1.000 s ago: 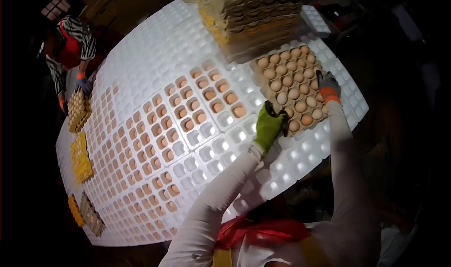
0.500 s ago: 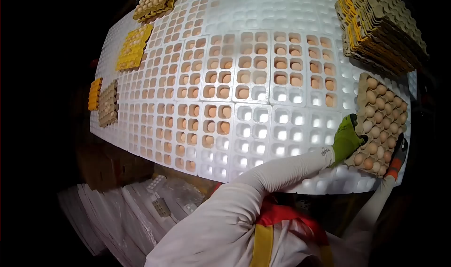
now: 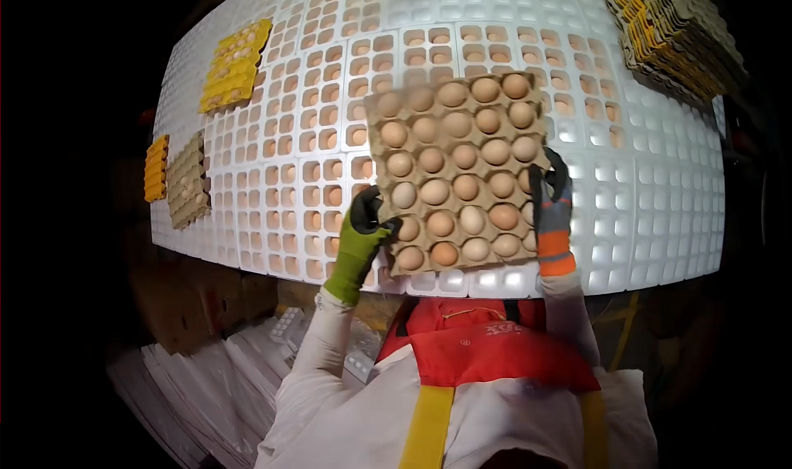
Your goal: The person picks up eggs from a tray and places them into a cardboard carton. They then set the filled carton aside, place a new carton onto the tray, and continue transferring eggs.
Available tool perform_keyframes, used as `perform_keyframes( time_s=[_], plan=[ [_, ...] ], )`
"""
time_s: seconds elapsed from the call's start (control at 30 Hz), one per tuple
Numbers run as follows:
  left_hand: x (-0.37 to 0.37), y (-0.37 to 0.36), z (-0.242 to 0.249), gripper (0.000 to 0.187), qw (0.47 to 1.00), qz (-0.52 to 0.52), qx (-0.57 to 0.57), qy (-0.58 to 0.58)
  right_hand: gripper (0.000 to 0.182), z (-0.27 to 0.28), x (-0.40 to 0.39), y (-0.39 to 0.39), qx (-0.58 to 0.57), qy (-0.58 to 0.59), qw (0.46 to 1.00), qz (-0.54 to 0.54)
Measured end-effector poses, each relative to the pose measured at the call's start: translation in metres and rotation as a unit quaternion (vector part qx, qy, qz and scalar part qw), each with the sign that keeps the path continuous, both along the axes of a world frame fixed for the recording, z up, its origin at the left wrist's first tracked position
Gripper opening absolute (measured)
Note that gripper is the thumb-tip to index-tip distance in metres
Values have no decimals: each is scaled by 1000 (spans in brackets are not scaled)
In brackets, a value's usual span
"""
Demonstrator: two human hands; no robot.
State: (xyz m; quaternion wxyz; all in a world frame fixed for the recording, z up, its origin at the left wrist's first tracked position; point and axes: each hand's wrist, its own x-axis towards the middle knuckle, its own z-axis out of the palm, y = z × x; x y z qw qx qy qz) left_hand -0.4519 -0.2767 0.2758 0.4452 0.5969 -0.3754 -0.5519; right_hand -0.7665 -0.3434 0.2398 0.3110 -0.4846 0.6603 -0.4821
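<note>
A grey-brown cardboard egg tray [image 3: 419, 207] full of brown eggs is held above the middle of the white foam boxes. My left hand [image 3: 364, 236], in a green glove with dark fingertips, grips its left edge near the lower corner. On the opposite edge, my right hand [image 3: 553, 209], in a grey and orange glove, is closed around the side, thumb on top. Fingers under the tray are hidden. Beneath and around it spread white foam egg boxes [image 3: 660, 213]; those to the left hold eggs in their square cells, and the cells at right are bare.
A tall stack of grey and yellow egg trays [image 3: 668, 36] stands at the back right. At the left lie a yellow tray [image 3: 235, 65] with some eggs, a grey tray [image 3: 189, 184] and an orange tray [image 3: 156, 169]. Plastic-wrapped white sheets [image 3: 198, 395] lie below the table edge.
Both hands have carried the full egg tray from the far right of the table to the middle, in front of my body. The tray and other hand at the upper left have left view.
</note>
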Motion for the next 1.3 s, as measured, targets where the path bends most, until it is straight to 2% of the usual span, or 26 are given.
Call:
perform_keyframes(
  time_s=[0.1,0.2,0.23,0.3,0.33,0.37,0.4,0.43,0.5,0.53,0.6,0.7,0.77,0.83,0.87,0.93,0.97,1.0,1.03,1.07,1.1,1.13,1.2,1.23,1.27,1.3],
  plan=[
    [93,-12,0,63,1000,8,-14,-3,42,-44,92,-16,-8,76,994,77],
    [176,-41,-29,61,1000,-18,-17,12,43,-53,158,-52,60,-33,993,93],
    [197,-49,-41,60,999,-23,-16,17,53,-55,179,-53,39,300,948,98],
    [215,-65,-61,56,999,-8,-19,36,60,-30,194,-66,187,223,953,79],
    [217,-61,-67,53,996,1,-53,-78,64,-20,198,-67,261,183,946,66],
    [211,-64,-64,51,979,3,-91,-183,68,-29,170,-63,210,74,965,136],
    [199,-62,-53,49,949,9,-124,-291,70,-19,156,-55,189,48,969,154],
    [179,-56,-27,47,833,14,-189,-520,72,-10,142,-38,118,144,970,155],
    [132,-37,17,43,864,6,-278,-419,73,19,132,-7,30,293,933,208],
    [118,-33,15,45,846,-81,-302,-433,71,33,132,9,18,344,901,264],
    [81,-26,23,42,797,-212,-322,-465,49,31,150,33,-39,491,823,285],
    [48,-24,-12,38,711,-294,-284,-572,34,-1,155,43,-98,457,841,273],
    [42,-29,-21,38,692,-310,-270,-594,35,3,148,37,-95,384,864,311],
    [42,-29,-20,39,705,-336,-253,-571,42,12,143,34,-91,244,920,294],
    [44,-29,-18,41,752,-319,-255,-518,45,7,144,36,4,27,974,223],
    [52,-34,-16,45,833,-273,-256,-408,47,5,130,20,4,-185,961,207],
    [57,-35,-15,47,867,-248,-251,-352,53,17,130,11,71,-190,961,188],
    [64,-35,-13,50,896,-225,-244,-295,53,21,132,5,27,-134,965,224],
    [71,-33,-11,52,921,-204,-233,-236,54,23,137,1,28,51,970,236],
    [79,-30,-7,54,942,-180,-219,-178,56,24,144,-2,31,234,941,241],
    [90,-26,7,45,985,-115,-120,-38,61,29,154,-12,105,363,876,299],
    [100,-23,22,38,994,-44,-19,101,61,33,158,-17,120,374,868,304],
    [114,-28,31,33,989,-33,-10,145,60,37,163,-23,148,401,849,311],
    [127,-37,14,33,962,-169,-190,-97,57,12,150,-11,59,233,942,235],
    [117,-41,23,37,915,-228,-209,-258,52,4,136,-17,30,79,954,288],
    [105,-45,28,36,833,-296,-227,-409,48,15,127,-14,138,-111,946,271]
  ],
)
